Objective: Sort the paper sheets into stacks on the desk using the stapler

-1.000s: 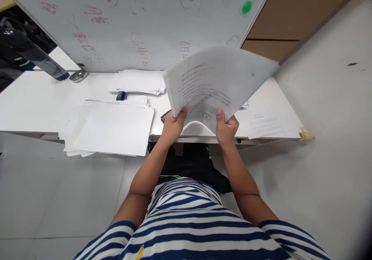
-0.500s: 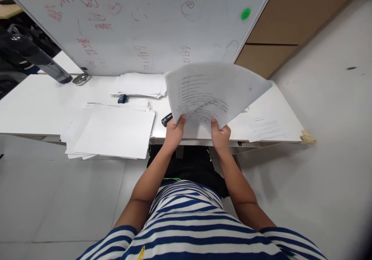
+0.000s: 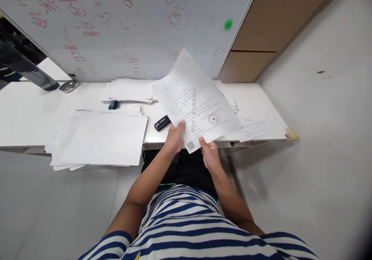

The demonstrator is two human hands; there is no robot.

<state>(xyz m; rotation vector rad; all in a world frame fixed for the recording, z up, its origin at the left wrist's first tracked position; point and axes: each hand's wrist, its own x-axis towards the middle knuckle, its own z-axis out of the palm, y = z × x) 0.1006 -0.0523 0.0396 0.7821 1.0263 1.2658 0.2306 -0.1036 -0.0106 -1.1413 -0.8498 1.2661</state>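
At frame centre, thumbs on top, the left hand (image 3: 175, 137) and right hand (image 3: 210, 155) pinch the printed paper (image 3: 200, 105) near its bottom corner; left of them lie a stapler-like object (image 3: 162, 123) and paper stack (image 3: 107, 140).

My arms reach forward, bare and bent at the elbows, converging in front of my body. My left forearm (image 3: 152, 180) slants in toward my left grip (image 3: 175, 138), closed in a pinch with its thumb (image 3: 181, 124) uppermost, pointing ahead and slightly right. My right forearm (image 3: 228, 192) leads to my right grip (image 3: 210, 155), also pinched, a little nearer me, thumb angled forward and left, fingers curled. The two are near each other but apart.
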